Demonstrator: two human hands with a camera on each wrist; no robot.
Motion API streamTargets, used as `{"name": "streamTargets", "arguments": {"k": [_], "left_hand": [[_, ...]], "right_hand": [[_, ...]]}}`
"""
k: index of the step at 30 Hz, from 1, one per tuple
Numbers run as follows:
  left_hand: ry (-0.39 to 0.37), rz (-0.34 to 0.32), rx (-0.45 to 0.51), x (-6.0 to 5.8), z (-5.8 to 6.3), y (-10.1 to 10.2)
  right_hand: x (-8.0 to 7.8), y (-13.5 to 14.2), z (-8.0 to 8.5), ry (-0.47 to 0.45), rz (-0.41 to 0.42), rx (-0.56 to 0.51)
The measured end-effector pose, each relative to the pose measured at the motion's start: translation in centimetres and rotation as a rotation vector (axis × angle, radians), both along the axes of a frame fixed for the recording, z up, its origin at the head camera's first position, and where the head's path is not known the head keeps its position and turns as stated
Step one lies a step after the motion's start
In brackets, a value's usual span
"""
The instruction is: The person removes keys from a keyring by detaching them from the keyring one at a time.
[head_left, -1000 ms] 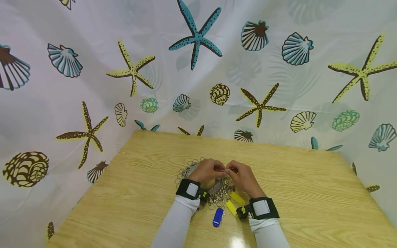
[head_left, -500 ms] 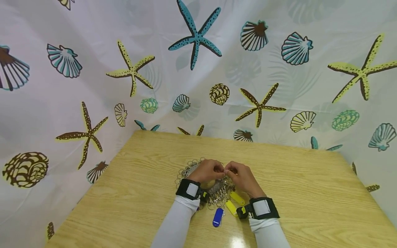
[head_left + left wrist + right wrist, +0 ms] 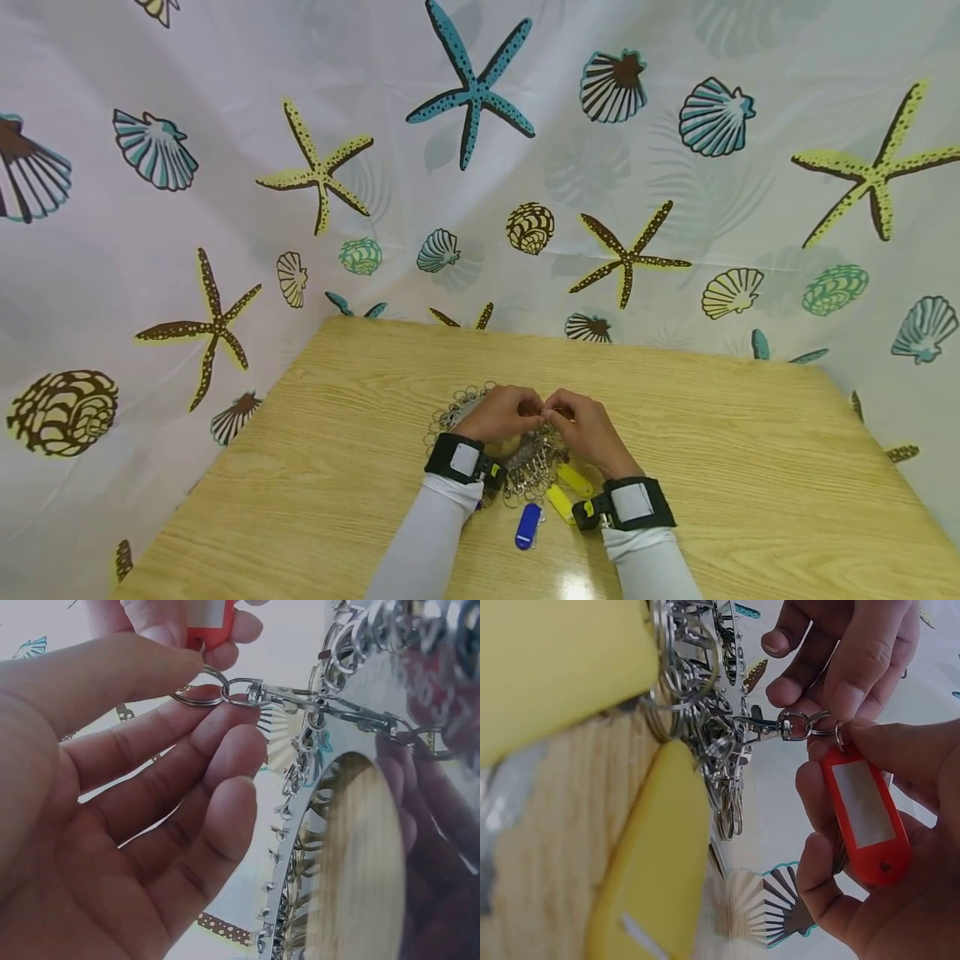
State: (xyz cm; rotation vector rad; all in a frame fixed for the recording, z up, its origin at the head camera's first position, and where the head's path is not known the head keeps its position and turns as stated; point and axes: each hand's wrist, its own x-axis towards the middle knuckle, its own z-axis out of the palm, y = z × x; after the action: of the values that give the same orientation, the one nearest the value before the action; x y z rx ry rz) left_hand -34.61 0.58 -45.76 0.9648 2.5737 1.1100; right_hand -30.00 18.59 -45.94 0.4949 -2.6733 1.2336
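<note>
My left hand [image 3: 501, 414] pinches a split key ring [image 3: 196, 696] between thumb and fingers. That ring hangs on a silver swivel clasp [image 3: 289, 697], which is hooked to the edge of a shiny round metal plate [image 3: 420, 802] with a hole in its middle. Beside it, my right hand [image 3: 588, 427] holds a red key tag [image 3: 891, 859] with a white label, its thumb at the tag's small ring [image 3: 840, 737]. The tag's small ring meets the split ring at the fingertips; whether they are linked I cannot tell. Many more clasps and rings line the plate's edge.
Two yellow key tags [image 3: 574, 480] and a blue key tag [image 3: 528, 526] lie in front of the plate on the wooden table [image 3: 337, 467]. A second blue bit shows by the left wrist. A curtain [image 3: 480, 217] with shells and starfish hangs behind the table.
Both hands stay almost in place above the plate. Only the fingertips shift slightly where they meet.
</note>
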Motion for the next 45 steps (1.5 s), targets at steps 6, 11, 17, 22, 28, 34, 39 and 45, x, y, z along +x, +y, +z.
{"name": "streamTargets", "arguments": {"k": [6, 11, 17, 22, 28, 34, 39, 45], "left_hand": [[-0.020, 0.015, -0.034, 0.1, 0.0, 0.0], [-0.004, 0.010, -0.049, 0.1, 0.0, 0.0], [-0.004, 0.010, -0.023, 0.1, 0.1, 0.0], [-0.025, 0.015, -0.020, 0.2, 0.1, 0.2], [-0.046, 0.017, -0.026, 0.2, 0.2, 0.3], [-0.064, 0.008, -0.008, 0.5, 0.4, 0.3], [-0.061, 0.009, 0.011, 0.3, 0.2, 0.4], [-0.019, 0.006, 0.014, 0.3, 0.4, -0.1]], "right_hand": [[0.0, 0.0, -0.1, 0.013, -0.027, 0.015], [-0.1, 0.0, -0.2, 0.016, -0.031, 0.019], [0.1, -0.1, 0.0, 0.005, -0.024, 0.019], [0.3, 0.1, 0.2, 0.005, -0.067, 0.007], [0.0, 0.8, 0.4, 0.053, -0.134, -0.033], [0.3, 1.9, 0.9, -0.012, -0.155, -0.143], [0.3, 3.6, 1.0, -0.125, -0.186, -0.231], [0.0, 7.9, 1.8, -0.209, -0.279, -0.151]]}}
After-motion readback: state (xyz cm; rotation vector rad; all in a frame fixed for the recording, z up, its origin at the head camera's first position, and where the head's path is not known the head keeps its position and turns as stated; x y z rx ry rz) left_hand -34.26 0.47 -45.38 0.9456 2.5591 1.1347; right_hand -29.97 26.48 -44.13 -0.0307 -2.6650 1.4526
